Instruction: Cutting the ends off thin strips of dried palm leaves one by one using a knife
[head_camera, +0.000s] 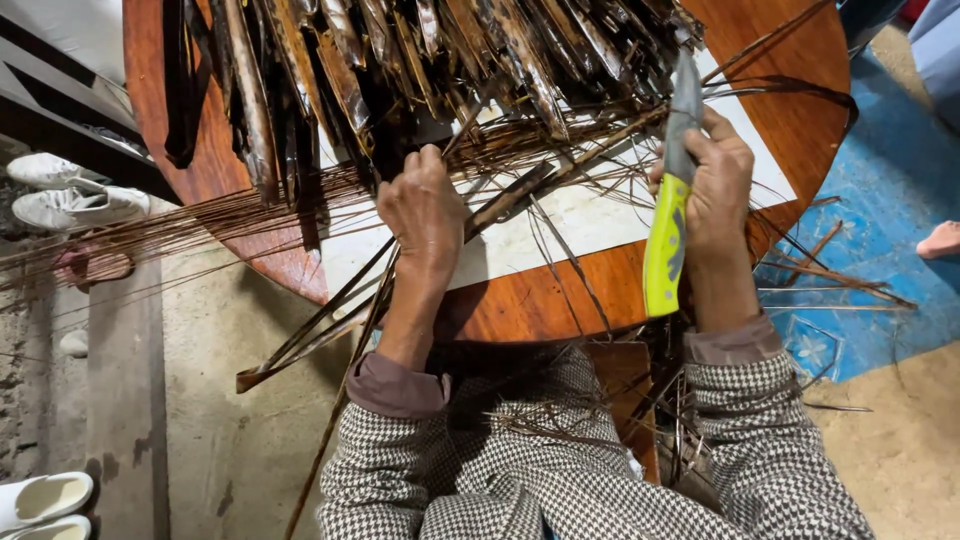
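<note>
Head cam: left hand (425, 215) is closed on a dark leaf strip (500, 200), pinning it against the round wooden bench (790, 120) so it stays taut. Right hand (715, 180) grips a knife (668, 235) by its lime-green handle, blade pointing up toward the leaf pile (400, 60)

A knife (672, 200) with a lime-yellow handle and a worn grey blade stands nearly upright, blade tip away from the person, gripped at the handle's top. A dark brown dried leaf strip (505, 200) runs slantwise across the round wooden surface (540, 300), one end pinched.
</note>
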